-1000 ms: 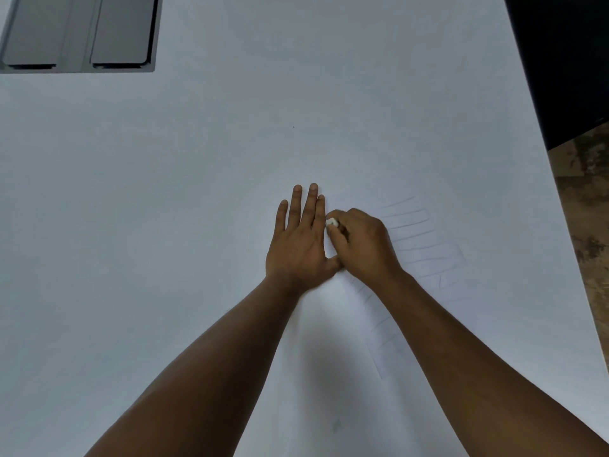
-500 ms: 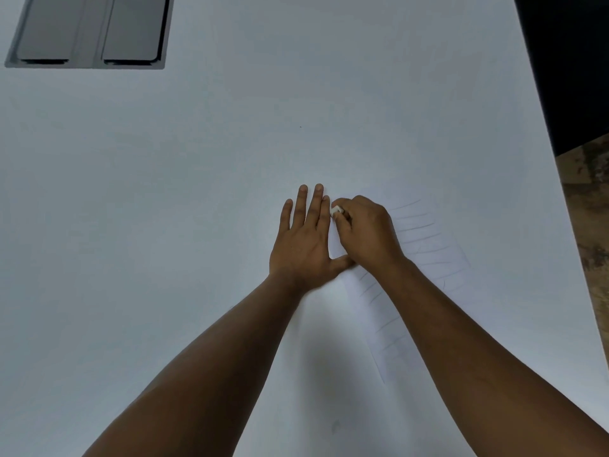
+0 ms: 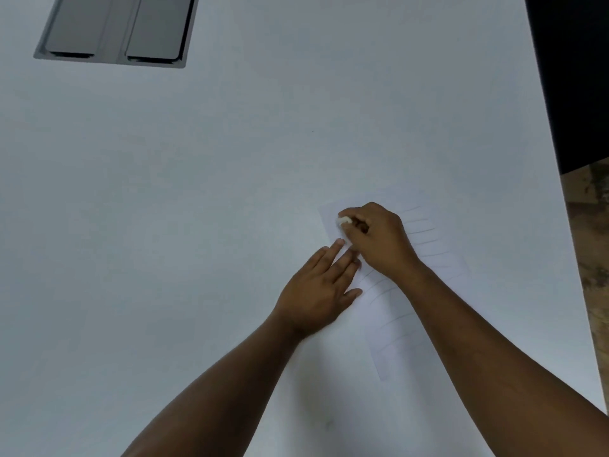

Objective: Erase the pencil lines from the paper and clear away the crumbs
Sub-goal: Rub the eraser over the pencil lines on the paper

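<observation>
Left hand (image 3: 316, 288) flat, fingers straight and close together, pinning paper (image 3: 438, 258) at its left edge on the table (image 3: 197, 225). Right hand (image 3: 379, 239) pinches eraser (image 3: 343, 220) near the top-left corner. Suggest short strokes away from the pinned edge, light pressure, to avoid creasing.

Matt white surface (image 3: 230, 192), smooth all over. Thin paper (image 3: 441, 268), matt too. Brushed grey metal hatch (image 3: 115, 31), dull sheen.

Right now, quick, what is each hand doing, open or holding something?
Left hand: open, straight fingers lying flat on the white sheet of paper.
Right hand: closed, pinching the small white eraser against the paper.
</observation>
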Tool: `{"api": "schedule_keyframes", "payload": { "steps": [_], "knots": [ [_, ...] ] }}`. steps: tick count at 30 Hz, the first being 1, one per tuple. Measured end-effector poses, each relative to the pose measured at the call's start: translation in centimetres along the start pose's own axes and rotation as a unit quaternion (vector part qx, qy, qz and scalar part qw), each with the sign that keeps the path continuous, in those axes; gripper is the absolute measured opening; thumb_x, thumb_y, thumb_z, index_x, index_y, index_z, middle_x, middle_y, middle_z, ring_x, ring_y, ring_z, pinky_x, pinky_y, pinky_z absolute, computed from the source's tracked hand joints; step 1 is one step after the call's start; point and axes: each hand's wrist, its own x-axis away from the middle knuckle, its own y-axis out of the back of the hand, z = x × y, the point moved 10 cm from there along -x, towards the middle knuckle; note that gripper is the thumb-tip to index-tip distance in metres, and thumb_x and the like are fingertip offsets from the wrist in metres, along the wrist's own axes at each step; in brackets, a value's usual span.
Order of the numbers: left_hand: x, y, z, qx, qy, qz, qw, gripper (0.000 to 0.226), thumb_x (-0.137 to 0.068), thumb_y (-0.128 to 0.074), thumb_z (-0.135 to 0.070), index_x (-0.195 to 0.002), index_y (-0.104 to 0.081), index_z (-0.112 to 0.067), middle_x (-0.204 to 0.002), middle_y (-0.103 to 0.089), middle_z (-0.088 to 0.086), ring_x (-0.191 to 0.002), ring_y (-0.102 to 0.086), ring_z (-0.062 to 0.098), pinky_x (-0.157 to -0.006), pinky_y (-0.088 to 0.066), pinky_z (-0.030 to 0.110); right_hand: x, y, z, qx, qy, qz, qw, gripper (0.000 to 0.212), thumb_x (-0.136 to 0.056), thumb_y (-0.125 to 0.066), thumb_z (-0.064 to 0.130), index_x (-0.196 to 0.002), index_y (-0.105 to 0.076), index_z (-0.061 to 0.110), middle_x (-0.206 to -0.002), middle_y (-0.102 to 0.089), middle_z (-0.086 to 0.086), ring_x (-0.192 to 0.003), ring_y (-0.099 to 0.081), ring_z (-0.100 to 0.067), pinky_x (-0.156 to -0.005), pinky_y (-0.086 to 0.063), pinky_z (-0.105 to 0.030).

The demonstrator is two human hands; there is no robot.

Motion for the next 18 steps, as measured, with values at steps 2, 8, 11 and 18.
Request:
{"api": "schedule_keyframes", "payload": {
  "steps": [2, 8, 11, 18],
  "knots": [
    [-0.2, 0.0, 0.1, 0.006, 0.001, 0.005, 1.0, 0.056, -0.108, -0.04, -0.042, -0.141, -0.059, -0.002, -0.149, -0.055, 0.016, -0.145, -0.045, 0.034, -0.12, -0.03, 0.041, 0.1, -1.3, 1.3, 0.061, 0.064, 0.056, 0.995, 0.016, -0.099, -0.058, 0.02, -0.106, -0.072, 0.017, -0.096, -0.063, 0.0, -0.085, -0.06, -0.012, -0.078, -0.051, -0.025],
    [0.0, -0.3, 0.1, -0.008, 0.008, 0.023, 1.0, 0.058, -0.108, -0.038, -0.045, -0.146, -0.056, -0.005, -0.153, -0.052, 0.013, -0.147, -0.042, 0.031, -0.122, -0.024, 0.038, -1.6, -1.9, 3.2, 0.148, 0.164, 0.035, 0.975, 0.02, -0.095, -0.059, 0.007, -0.11, -0.072, 0.004, -0.1, -0.063, -0.008, -0.082, -0.063, -0.021, -0.074, -0.048, -0.025],
    [0.0, -0.2, 0.2, -0.016, 0.008, 0.025, 1.0, 0.059, -0.108, -0.036, -0.046, -0.147, -0.054, -0.006, -0.158, -0.046, 0.011, -0.151, -0.036, 0.028, -0.123, -0.021, 0.037, -3.0, -1.6, 3.2, 0.142, 0.164, 0.015, 0.976, 0.019, -0.095, -0.059, 0.006, -0.108, -0.072, 0.003, -0.1, -0.065, -0.01, -0.083, -0.065, -0.022, -0.076, -0.051, -0.026],
    [0.1, -0.6, 0.5, 0.017, 0.015, 0.016, 1.0, 0.057, -0.108, -0.039, -0.045, -0.148, -0.053, -0.006, -0.155, -0.049, 0.013, -0.149, -0.039, 0.03, -0.124, -0.027, 0.041, 0.4, -1.9, 2.6, 0.127, 0.183, 0.097, 0.97, 0.02, -0.097, -0.06, 0.013, -0.113, -0.071, 0.009, -0.103, -0.063, -0.002, -0.086, -0.062, -0.015, -0.076, -0.051, -0.027]
  ]
}}
